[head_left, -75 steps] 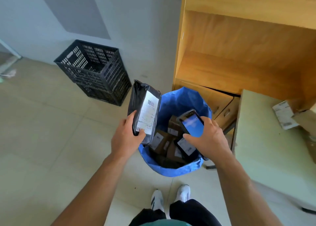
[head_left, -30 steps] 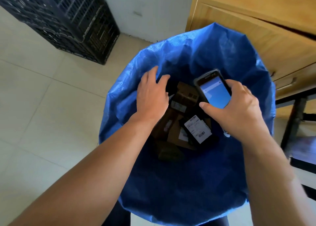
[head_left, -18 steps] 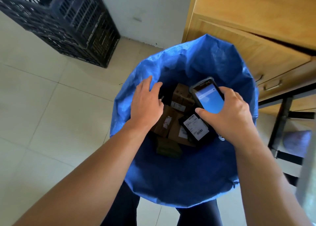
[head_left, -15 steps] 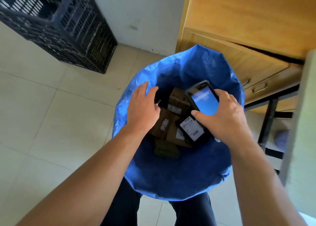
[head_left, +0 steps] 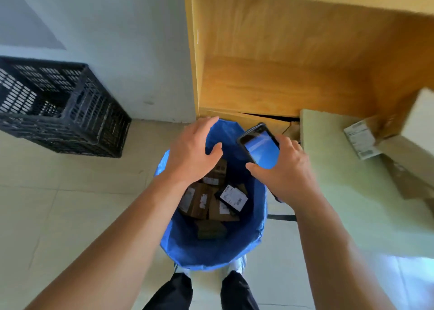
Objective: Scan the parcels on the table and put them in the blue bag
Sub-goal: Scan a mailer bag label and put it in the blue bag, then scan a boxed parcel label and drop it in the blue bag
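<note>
Crate (head_left: 58,107): black, on the floor at far left; not involved.

Left hand (head_left: 192,152): empty, fingers spread, above the bag's far rim.

Bag (head_left: 211,251): blue, standing open on the floor between the feet and the cabinet.

Bagged parcels (head_left: 199,199): brown cartons plus a black mailer (head_left: 232,198), label up, on the heap.

Scanner (head_left: 260,147): screen lit, over the bag's right side.

Right hand (head_left: 284,168): wrapped round the scanner, thumb on its near edge.

Table (head_left: 340,204): right of the bag.

Boxes (head_left: 406,159): unscanned, at the table's far right. Probably light, stiff cardboard; best taken across opposite sides, label left showing.

Change: 2.5 s ago the left hand held the mailer; it now lies in the bag. The hand has risen out of the bag, and the table is back in view.
</note>
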Demonstrator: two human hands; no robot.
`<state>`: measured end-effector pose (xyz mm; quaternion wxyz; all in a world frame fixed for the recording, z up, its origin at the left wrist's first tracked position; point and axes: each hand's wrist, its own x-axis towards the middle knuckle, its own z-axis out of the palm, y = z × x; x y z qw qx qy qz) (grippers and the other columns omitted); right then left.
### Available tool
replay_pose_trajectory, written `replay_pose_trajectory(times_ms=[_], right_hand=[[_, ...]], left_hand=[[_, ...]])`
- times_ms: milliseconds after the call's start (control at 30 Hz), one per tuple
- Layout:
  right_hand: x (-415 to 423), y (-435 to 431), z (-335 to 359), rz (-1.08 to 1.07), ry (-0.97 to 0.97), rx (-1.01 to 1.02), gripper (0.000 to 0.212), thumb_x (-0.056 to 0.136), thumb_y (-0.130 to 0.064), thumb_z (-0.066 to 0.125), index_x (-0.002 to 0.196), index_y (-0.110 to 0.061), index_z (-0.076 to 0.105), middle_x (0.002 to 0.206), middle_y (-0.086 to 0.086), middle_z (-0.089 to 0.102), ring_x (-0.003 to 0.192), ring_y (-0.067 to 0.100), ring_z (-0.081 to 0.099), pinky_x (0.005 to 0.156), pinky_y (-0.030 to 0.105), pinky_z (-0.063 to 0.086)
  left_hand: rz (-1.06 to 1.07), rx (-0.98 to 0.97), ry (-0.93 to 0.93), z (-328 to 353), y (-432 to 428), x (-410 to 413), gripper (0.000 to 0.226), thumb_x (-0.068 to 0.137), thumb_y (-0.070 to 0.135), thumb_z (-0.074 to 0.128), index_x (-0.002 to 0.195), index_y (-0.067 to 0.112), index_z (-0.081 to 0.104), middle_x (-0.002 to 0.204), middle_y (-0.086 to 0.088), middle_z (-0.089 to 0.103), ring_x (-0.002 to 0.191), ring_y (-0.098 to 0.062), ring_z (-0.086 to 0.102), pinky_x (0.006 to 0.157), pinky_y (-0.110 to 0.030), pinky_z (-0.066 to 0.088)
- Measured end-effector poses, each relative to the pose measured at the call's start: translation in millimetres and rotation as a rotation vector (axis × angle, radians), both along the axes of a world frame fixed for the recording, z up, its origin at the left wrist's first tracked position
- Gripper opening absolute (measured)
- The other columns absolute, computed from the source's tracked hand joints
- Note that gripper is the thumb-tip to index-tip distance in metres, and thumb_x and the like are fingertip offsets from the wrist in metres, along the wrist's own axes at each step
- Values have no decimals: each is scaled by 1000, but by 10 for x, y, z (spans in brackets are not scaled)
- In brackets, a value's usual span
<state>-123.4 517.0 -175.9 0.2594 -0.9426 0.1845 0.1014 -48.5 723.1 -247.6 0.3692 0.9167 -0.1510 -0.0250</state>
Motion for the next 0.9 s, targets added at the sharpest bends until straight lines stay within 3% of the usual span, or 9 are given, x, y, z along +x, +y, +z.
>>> replay_pose_trajectory(times_ms=[133, 267, 500, 633, 733, 900], right_hand=[[-358, -211, 307, -128, -42, 5, 95, 77, -61, 75, 153, -24, 32, 144, -1, 46, 130, 23, 46, 97, 38, 45], [-897, -606, 608, -323, -115, -6, 86, 76, -58, 76, 147, -26, 38, 135, -4, 49, 122, 19, 48, 92, 35, 44], [-1886, -1670, 833, -586, -156, -66, 92, 76, -61, 77, 150, -26, 35, 138, -4, 49, 121, 17, 49, 94, 33, 44], [-2407, -2298, 810, -676, -197, -40, 92, 77, -59, 76, 151, -25, 35, 137, -5, 49, 119, 15, 49, 92, 32, 44], [-2787, -2713, 775, -701, -171, -27, 89, 78, -59, 75, 150, -26, 34, 133, -7, 49, 106, 9, 42, 85, 29, 41], [-3357, -3333, 815, -768, -180, -46, 90, 77, -60, 74, 150, -26, 34, 119, -10, 45, 101, 9, 40, 82, 27, 39]], left_hand=[[-119, -2, -28, 370, -314, 29, 58, 95, 28, 65, 150, 24, 46, 149, 5, 53, 136, -17, 49, 111, -35, 42], [-280, 27, -95, 684, -902, -37, 58, 98, 31, 62, 153, 25, 43, 152, 8, 49, 141, -13, 40, 112, -26, 35], [-511, 22, -192, 973, -2306, -547, 62, 98, 35, 62, 155, 25, 41, 155, 3, 47, 143, -19, 38, 116, -38, 37], [-597, 58, -218, 993, -3135, -969, 62, 99, 36, 59, 156, 23, 40, 156, 0, 46, 143, -20, 39, 117, -37, 33], [-641, 60, -233, 992, -3672, -1273, 61, 97, 39, 56, 154, 23, 41, 154, -1, 48, 142, -23, 42, 115, -44, 40], [-705, 13, -275, 1057, -4461, -1748, 57, 96, 31, 63, 150, 22, 47, 149, 0, 55, 136, -20, 49, 109, -37, 46]])
